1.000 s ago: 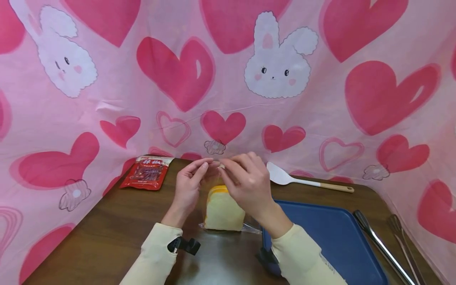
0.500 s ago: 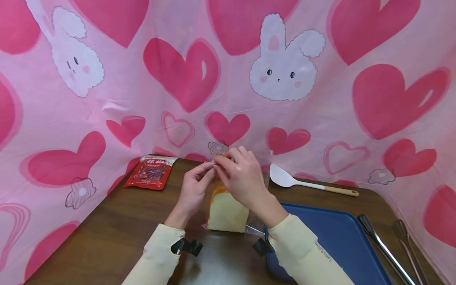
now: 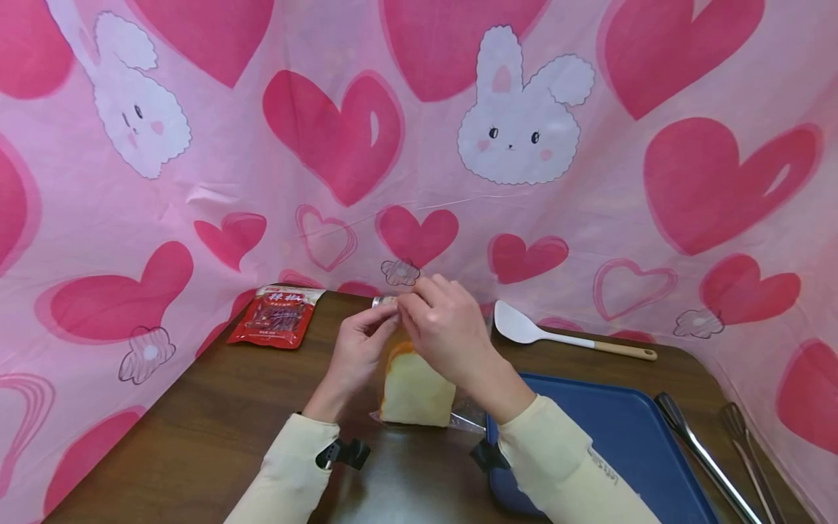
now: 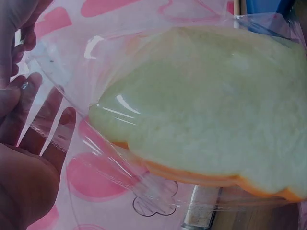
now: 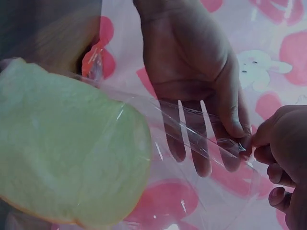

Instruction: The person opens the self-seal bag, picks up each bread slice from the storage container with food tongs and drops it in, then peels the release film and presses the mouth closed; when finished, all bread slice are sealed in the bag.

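Note:
A clear plastic bag (image 5: 177, 124) holds sliced bread (image 3: 419, 389) standing upright on the table, orange-brown crust along its edge. Above the bread, both hands meet at the bag's gathered top. My left hand (image 3: 353, 349) pinches the film between thumb and index finger, while its other fingers spread loosely behind the plastic in the right wrist view. From the other side my right hand (image 3: 448, 331) pinches at the same spot, its fingertips against the left ones. A small shiny piece (image 5: 242, 147) shows at the left fingertips; what it is I cannot tell.
A red packet (image 3: 278, 318) lies at the back left. On the right are a blue tray (image 3: 589, 429), a white spatula (image 3: 524, 324) with a wooden handle, and metal tongs (image 3: 700, 444). A small clear container (image 4: 201, 211) stands behind the bread. Pink printed cloth encloses the table.
A second ago the fingertips worked slightly higher, with a small pale piece between them. Both hands have lowered a little and drawn closer together. The bread remains standing in its bag.

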### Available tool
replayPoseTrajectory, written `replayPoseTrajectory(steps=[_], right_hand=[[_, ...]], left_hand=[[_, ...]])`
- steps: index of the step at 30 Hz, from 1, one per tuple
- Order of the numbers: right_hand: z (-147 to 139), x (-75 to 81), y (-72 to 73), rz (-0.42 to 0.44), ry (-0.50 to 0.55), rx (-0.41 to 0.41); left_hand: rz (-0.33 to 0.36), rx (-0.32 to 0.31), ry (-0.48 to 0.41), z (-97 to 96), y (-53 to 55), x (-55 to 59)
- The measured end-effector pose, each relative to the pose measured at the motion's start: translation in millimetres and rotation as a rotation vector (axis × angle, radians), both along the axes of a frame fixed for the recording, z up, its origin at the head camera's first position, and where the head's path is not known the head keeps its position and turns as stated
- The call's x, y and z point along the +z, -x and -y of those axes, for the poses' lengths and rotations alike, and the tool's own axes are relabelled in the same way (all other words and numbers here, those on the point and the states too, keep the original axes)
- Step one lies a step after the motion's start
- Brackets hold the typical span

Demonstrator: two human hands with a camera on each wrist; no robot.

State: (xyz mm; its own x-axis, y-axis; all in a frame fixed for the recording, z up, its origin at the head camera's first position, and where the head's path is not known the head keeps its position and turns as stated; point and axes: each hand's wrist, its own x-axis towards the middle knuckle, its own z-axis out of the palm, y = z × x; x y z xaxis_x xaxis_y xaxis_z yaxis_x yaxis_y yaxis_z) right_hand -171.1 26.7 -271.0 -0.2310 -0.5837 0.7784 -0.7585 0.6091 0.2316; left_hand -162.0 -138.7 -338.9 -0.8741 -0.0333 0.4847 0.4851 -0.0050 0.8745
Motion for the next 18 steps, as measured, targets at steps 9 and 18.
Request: replayPoseTrajectory(steps=[9,18], right_hand=[[-1,-10.4,0.3,-0.090,-0.029,-0.099],[0,-18.5,-2.8,0.121,0.141,-0.118]], left_hand=[[-0.058,-0.005,0.096,-1.1,-3.2,-0.1],[-0.098,-0.025,0.109,-4.5,-3.9,-0.7]])
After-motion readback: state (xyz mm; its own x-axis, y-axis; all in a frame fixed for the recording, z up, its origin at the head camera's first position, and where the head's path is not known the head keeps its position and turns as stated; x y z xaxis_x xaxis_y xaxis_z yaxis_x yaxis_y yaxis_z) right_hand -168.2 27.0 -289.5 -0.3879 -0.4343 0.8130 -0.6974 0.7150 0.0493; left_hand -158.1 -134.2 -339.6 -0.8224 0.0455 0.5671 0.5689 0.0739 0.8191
